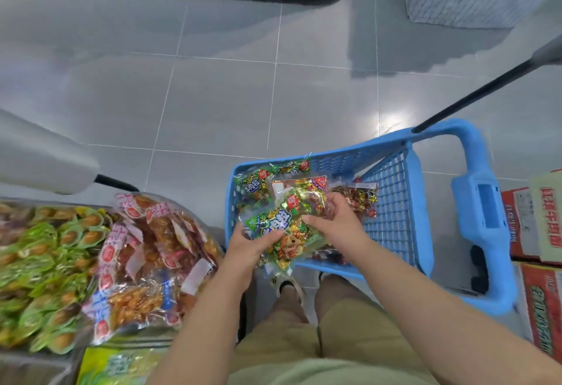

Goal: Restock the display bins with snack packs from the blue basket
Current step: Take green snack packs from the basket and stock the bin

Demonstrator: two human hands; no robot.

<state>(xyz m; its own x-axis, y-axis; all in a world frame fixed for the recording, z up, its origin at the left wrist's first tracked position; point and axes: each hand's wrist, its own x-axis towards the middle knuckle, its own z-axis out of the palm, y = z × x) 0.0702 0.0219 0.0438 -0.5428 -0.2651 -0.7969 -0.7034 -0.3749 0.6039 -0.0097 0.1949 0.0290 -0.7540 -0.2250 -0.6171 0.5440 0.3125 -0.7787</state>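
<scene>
Left hand (248, 243) grips the near end of a green snack pack (284, 225), thumb on top. Right hand (333, 217) pinches its far side. Pack is held just above the blue basket (392, 202), with more packs (258, 182) beneath it. Left of left hand: heaped green packs (45, 263) and red packs (146, 241). Right of basket: cardboard boxes (535, 232) on the floor.

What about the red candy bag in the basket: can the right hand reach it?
Probably yes: the red candy bag lies uncovered beyond the right hand, though that hand grips the green pack.
</scene>
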